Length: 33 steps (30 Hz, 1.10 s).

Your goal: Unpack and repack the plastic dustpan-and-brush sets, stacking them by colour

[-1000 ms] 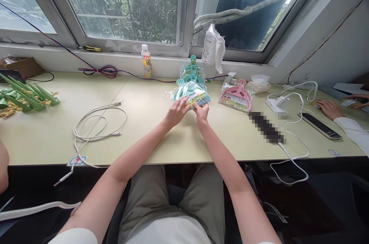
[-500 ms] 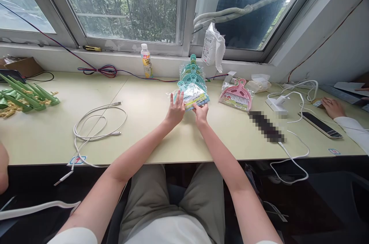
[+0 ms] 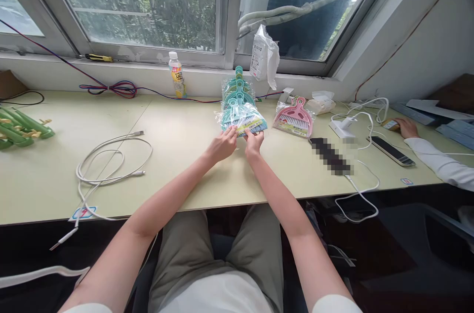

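Observation:
At the front of a row of teal packs lies a dustpan and brush set [image 3: 237, 114] in clear plastic, with blue bristles and a yellow-green label along its near edge. My left hand [image 3: 222, 145] is closed on its lower left corner, fingers together. On the near edge, right of centre, my right hand [image 3: 254, 143] grips the same pack with the thumb on top. Behind it, more teal dustpan sets [image 3: 239, 86] overlap in a line toward the window. To the right rests a pink dustpan and brush set [image 3: 296, 116], also in plastic.
A drink bottle [image 3: 177, 76] and a white packet [image 3: 263, 54] stand near the sill. A coiled white cable [image 3: 98, 182] lies left, green items [image 3: 22, 128] farther left. To the right are a power strip [image 3: 342, 128], a phone [image 3: 392, 151] and another person's hand [image 3: 407, 128].
My left hand, spread over the pack before, has come down to its lower left corner and closed there. My right hand stays on the near edge. The view has turned slightly right.

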Each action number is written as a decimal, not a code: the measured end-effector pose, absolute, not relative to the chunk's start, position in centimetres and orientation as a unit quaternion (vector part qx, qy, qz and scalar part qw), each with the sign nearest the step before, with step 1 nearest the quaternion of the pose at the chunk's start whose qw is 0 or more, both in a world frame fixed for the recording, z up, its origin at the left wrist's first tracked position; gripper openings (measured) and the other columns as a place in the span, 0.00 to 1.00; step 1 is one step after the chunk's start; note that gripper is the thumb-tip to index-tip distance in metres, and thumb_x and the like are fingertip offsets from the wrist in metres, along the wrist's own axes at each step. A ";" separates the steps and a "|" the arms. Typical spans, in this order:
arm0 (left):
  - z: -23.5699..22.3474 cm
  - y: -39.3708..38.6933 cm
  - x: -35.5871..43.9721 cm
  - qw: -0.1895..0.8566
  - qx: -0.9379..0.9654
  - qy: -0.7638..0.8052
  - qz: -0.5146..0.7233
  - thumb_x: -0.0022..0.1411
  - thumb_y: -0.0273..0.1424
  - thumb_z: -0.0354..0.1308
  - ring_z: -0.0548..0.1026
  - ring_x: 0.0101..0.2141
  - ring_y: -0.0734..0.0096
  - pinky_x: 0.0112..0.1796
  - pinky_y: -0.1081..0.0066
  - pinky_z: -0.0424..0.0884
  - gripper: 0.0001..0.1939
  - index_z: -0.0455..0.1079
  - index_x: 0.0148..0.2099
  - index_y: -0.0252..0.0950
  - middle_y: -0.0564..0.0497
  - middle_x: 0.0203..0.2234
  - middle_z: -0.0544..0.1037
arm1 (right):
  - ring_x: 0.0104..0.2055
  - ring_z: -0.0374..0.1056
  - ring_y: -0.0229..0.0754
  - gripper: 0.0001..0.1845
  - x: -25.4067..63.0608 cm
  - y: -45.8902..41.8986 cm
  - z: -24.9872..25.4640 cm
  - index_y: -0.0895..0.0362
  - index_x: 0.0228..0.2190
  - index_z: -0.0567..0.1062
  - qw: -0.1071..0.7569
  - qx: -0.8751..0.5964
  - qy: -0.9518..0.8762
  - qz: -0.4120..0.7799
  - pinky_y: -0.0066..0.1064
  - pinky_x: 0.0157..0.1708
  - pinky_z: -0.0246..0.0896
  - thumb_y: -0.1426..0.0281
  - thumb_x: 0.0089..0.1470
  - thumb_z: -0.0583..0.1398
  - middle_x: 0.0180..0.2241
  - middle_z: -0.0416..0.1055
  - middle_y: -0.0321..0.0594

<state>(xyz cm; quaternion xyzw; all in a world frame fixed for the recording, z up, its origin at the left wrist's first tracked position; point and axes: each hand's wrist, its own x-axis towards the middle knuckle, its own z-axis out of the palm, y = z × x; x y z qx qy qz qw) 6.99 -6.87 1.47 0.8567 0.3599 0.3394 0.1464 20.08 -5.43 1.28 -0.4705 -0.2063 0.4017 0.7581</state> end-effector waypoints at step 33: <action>2.9 -1.5 2.9 0.600 0.335 0.435 0.582 0.48 0.19 0.57 0.79 0.30 0.67 0.31 0.69 0.80 0.17 0.70 0.43 0.32 0.50 0.28 0.79 | 0.38 0.79 0.49 0.09 23.5 -4.9 3.0 0.60 0.33 0.75 0.536 -0.562 -0.437 0.454 0.48 0.45 0.75 0.67 0.60 0.58 0.29 0.79 0.47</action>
